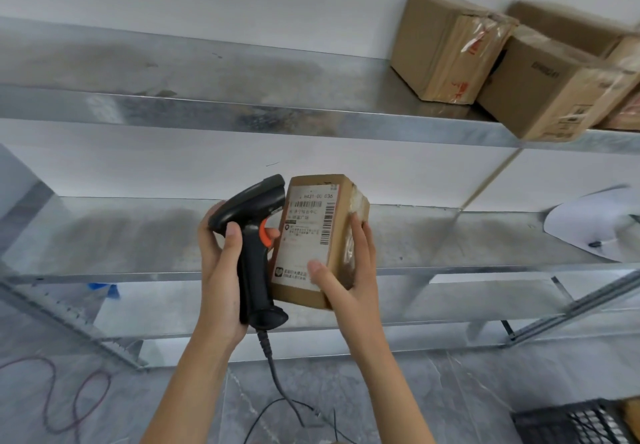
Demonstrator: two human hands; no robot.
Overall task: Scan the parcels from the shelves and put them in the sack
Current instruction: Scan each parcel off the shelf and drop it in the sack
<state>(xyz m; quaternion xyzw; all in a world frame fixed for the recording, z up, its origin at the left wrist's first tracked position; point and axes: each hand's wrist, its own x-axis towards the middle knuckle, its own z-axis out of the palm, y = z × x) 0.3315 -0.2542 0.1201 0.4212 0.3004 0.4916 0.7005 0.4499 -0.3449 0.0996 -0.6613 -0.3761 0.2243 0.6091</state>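
Left hand (221, 270) wrapped round black pistol-grip barcode scanner (254, 236), nose almost touching the label. Right hand (346, 270) gripping small brown cardboard parcel (318, 239), upright, long axis vertical, just right of scanner (sack not visible). Trigger press next, probably.

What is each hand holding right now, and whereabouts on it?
The left hand grips the barcode scanner by its handle. The right hand holds the small parcel at its lower right corner.
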